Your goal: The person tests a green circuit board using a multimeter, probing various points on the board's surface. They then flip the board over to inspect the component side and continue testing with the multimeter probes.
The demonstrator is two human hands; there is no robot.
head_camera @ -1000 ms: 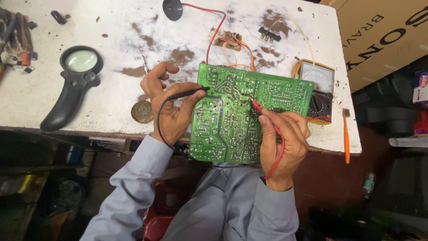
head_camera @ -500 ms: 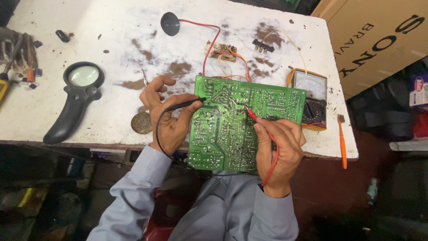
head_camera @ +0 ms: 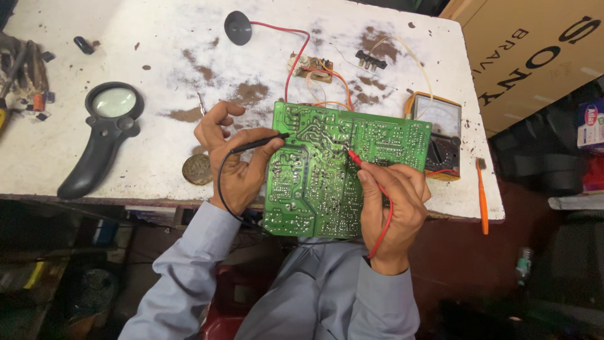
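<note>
A green circuit board (head_camera: 321,182) lies solder side up at the near edge of a worn white table (head_camera: 157,50). My left hand (head_camera: 231,160) grips the board's left edge and pinches a black test probe (head_camera: 258,143) whose tip rests on the board's upper left. My right hand (head_camera: 393,201) holds a red test probe (head_camera: 353,158) with its tip touching the middle of the board. Its red lead loops down past my wrist. A yellow analogue multimeter (head_camera: 440,135) sits partly under the board's right end.
A black magnifying glass (head_camera: 104,135) lies at the left, with a round coin-like disc (head_camera: 197,169) beside my left hand. A black suction cup (head_camera: 238,28) with a red wire, a small wired board (head_camera: 311,68), an orange toothbrush (head_camera: 482,198) and a cardboard box (head_camera: 535,56) are around.
The view has shifted slightly. The red probe tip has slid a little left along the board; my left hand and the black probe stay almost in place.
</note>
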